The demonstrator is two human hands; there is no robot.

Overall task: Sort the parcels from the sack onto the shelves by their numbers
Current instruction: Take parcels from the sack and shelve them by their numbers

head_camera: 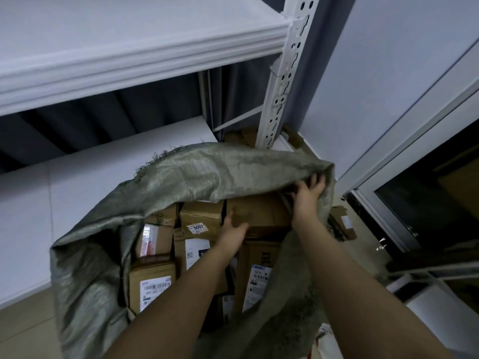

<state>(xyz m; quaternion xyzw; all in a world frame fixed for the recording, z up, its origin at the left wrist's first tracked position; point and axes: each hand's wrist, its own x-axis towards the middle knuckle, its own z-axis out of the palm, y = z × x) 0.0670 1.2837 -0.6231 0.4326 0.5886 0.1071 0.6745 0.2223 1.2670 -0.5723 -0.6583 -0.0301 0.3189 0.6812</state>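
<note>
Step in hand: picking a parcel out of the sack [181, 177], no sorting to shelf yet. Sack lying open on the floor [23, 330] against the foot of the white shelves [145, 45], mouth facing the camera, packed with brown cardboard parcels.

Right hand [308, 193] at the far right edge of the sack mouth, fingers curled under the cloth rim, lifting it back off the load. Left hand [234, 230] reaching inside, fingers spread flat against the near face of a large plain box [261, 211] at the back of the sack; touching only, grip not closed on it.

Small box [202, 218] just left of that, sticker reading 3007 [198, 227]. Other labels too blurred to read. Lower shelf [108, 177] behind the sack bare where visible.

Next move, as judged: left fingers need to hook an edge of the large box, right hand to keep the cloth clear, then pull out and find its number before choosing a shelf.
</note>
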